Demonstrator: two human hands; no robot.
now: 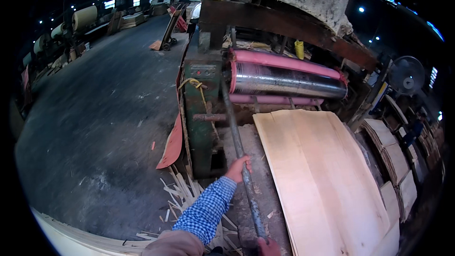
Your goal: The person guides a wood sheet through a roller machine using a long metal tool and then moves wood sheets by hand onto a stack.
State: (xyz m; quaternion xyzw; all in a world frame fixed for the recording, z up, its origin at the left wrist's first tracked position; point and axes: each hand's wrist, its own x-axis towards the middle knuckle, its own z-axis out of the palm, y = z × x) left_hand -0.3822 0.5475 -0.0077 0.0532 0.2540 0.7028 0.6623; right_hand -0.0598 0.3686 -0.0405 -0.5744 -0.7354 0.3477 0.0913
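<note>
A long grey metal pipe (246,182) slants from beside the roller machine (289,78) down to the lower edge. My left hand (238,169) is closed round the middle of it, the arm in a blue checked sleeve. At the pipe's near end is my right hand (268,246), closed on it and partly cut off by the lower edge. To the right of the pipe lies a stack of pale wood veneer sheets (322,175), which neither hand visibly touches. The pipe's far end runs up past the machine's green side housing (201,99), where its tip is hard to make out.
The machine has pink rollers and a shiny metal roller (289,81). Yellow rope (192,83) hangs from the housing. Wood strips (177,192) litter the floor at left. More veneer stacks (398,161) and a fan (406,76) stand right; a hand truck (169,33) is farther back.
</note>
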